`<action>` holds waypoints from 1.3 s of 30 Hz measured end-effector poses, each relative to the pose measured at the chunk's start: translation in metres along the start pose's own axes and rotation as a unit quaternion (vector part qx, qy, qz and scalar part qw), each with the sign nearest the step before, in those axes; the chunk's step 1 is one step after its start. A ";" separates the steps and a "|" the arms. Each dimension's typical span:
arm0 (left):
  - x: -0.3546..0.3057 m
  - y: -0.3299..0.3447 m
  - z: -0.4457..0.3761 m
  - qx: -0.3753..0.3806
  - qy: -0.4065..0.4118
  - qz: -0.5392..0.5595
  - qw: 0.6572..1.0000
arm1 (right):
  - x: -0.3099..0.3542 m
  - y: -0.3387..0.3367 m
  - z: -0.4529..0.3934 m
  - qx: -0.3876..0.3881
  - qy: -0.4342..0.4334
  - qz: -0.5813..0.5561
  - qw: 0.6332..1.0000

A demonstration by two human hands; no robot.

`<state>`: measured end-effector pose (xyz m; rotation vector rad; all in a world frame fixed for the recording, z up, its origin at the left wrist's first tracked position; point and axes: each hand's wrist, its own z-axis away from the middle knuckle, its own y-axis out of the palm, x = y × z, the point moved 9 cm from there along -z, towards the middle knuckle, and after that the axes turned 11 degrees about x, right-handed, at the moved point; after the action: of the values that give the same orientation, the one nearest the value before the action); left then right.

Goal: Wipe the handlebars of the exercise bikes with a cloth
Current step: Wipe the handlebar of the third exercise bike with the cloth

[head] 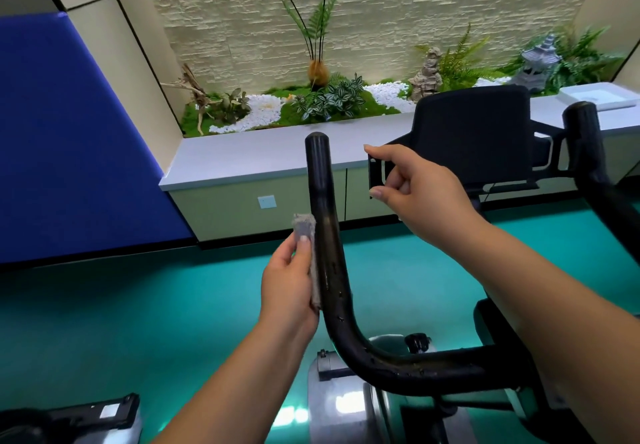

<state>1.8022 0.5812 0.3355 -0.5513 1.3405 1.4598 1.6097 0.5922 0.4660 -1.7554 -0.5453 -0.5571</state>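
1. Left handlebar: a black curved tube that rose upright from the exercise bike's crossbar, its rounded end uppermost.
2. Cloth: a small grey pad that lay against the left side of the tube, about midway up.
3. Left hand: pinched the cloth between thumb and fingers and pressed it to the tube.
4. Right hand: hovered right of the tube, loosely curled, thumb and forefinger apart, grasping nothing.
5. Console: a black panel behind the right hand.
6. Right handlebar: upright at the far right.
7. Background: a grey ledge with a planter of ferns.
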 end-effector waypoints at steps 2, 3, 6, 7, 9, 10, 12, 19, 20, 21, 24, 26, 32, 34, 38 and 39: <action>-0.025 -0.004 0.014 -0.019 0.114 -0.120 0.986 | 0.000 0.000 0.000 -0.002 -0.001 0.000 1.000; -0.044 0.003 0.021 -0.015 0.182 -0.215 0.959 | -0.001 0.001 -0.001 -0.002 -0.001 0.000 1.000; -0.087 0.039 0.026 0.026 0.325 -0.475 0.817 | 0.000 0.000 -0.001 0.002 0.004 0.001 1.000; -0.093 0.050 0.022 0.047 0.332 -0.530 0.779 | 0.000 0.000 -0.001 0.003 0.005 0.003 1.000; -0.098 0.068 0.017 0.099 0.322 -0.608 0.719 | 0.001 0.000 -0.001 0.004 0.004 0.007 1.000; -0.097 0.074 0.018 0.120 0.326 -0.636 0.689 | 0.002 0.000 -0.001 0.003 0.003 0.008 1.000; -0.092 0.083 0.030 0.148 0.357 -0.683 0.620 | 0.002 0.001 -0.001 0.002 0.005 0.007 1.000; -0.099 0.109 0.010 0.250 0.355 -0.800 0.414 | 0.002 0.000 -0.004 0.007 0.012 0.006 1.000; -0.097 0.116 0.005 0.263 0.350 -0.812 0.386 | 0.002 0.000 -0.004 0.008 0.013 0.008 1.000; -0.094 0.120 0.000 0.274 0.335 -0.826 0.361 | 0.002 -0.001 -0.003 0.009 0.013 0.010 1.000; -0.084 0.123 -0.009 0.312 0.280 -0.852 0.314 | 0.003 -0.002 -0.004 0.015 0.012 0.015 1.000; -0.071 0.125 0.000 0.365 0.254 -0.845 0.297 | 0.003 -0.002 -0.005 0.019 0.012 0.012 1.000; -0.072 0.141 0.004 0.352 0.295 -0.864 0.206 | 0.003 -0.003 -0.004 0.020 0.011 0.009 1.000; -0.068 0.142 -0.001 0.332 0.277 -0.883 0.182 | 0.003 -0.003 -0.003 0.021 0.011 0.011 1.000; -0.043 0.134 0.004 0.377 0.196 -0.882 0.204 | 0.004 -0.002 -0.003 0.021 0.007 0.012 1.000; -0.041 0.133 0.007 0.390 0.189 -0.878 0.203 | 0.004 -0.001 -0.003 0.022 0.007 0.013 1.000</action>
<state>1.7011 0.5927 0.4315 -1.0352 0.5662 -1.3561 1.6119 0.5903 0.4703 -1.7127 -0.5217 -0.5354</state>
